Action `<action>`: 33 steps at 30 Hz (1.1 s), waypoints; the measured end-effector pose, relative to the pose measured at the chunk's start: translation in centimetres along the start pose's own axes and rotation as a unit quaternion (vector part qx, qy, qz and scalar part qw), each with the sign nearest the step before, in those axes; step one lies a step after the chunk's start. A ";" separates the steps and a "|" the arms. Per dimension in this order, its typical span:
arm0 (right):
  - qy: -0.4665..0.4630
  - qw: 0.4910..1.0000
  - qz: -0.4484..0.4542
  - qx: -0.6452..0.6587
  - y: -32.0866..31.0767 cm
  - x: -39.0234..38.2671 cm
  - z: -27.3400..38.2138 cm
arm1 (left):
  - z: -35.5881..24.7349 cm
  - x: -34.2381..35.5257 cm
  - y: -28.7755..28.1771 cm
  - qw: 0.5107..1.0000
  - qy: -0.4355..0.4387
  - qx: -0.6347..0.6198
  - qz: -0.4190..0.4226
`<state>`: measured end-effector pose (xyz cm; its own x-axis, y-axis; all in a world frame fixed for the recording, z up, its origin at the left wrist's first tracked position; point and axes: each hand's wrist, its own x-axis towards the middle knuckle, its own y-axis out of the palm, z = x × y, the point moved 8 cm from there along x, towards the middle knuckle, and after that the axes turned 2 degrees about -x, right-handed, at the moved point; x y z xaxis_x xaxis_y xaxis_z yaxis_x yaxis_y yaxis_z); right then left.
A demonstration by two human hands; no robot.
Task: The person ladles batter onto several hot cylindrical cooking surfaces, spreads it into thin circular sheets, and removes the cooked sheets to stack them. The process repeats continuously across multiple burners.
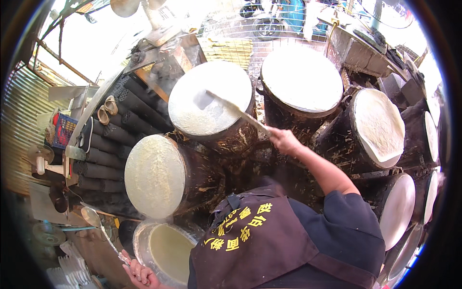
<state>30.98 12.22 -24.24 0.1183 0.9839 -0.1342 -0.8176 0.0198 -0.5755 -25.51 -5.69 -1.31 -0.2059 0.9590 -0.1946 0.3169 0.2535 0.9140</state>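
Observation:
My right hand (285, 141) grips the handle of a long, flat, pale scraper (239, 111). The scraper's far end lies on a round griddle (219, 74) at the middle left, where thin white batter (202, 120) coats part of the top. My left hand (143, 274), low at the left, is closed round the handle of a ladle (90, 216), held out beside a large bucket (142, 243). Creamy liquid batter (172, 253) fills the bucket. The griddle nearest the bucket carries a rough pale layer of batter (155, 174).
Dark drum stoves with round tops curve round to my right; one bears a pale sheet (379, 125) hanging over its rim. Stacked dark coal cylinders (103, 156) lie left, with shoes (107, 110) on them. A wire fence (226, 31) and a motorbike (267, 24) stand beyond.

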 end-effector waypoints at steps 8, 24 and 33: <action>-0.059 0.995 -0.008 -0.078 -3.1 5.5 2.1 | 4.9 -0.7 3.3 1.000 -0.009 -0.027 0.002; -0.247 0.955 -0.025 -0.165 -3.5 13.6 1.5 | 10.7 1.6 8.8 0.999 0.000 0.036 0.038; -0.146 0.964 -0.083 -0.208 -3.4 26.4 2.4 | 15.4 4.2 10.8 0.998 -0.061 0.028 0.009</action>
<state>35.53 38.54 -23.87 0.0147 0.9826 0.1854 -0.4979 0.1680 -0.8508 -8.74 3.05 2.26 -0.0862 0.9707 -0.2242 0.3719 0.2401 0.8967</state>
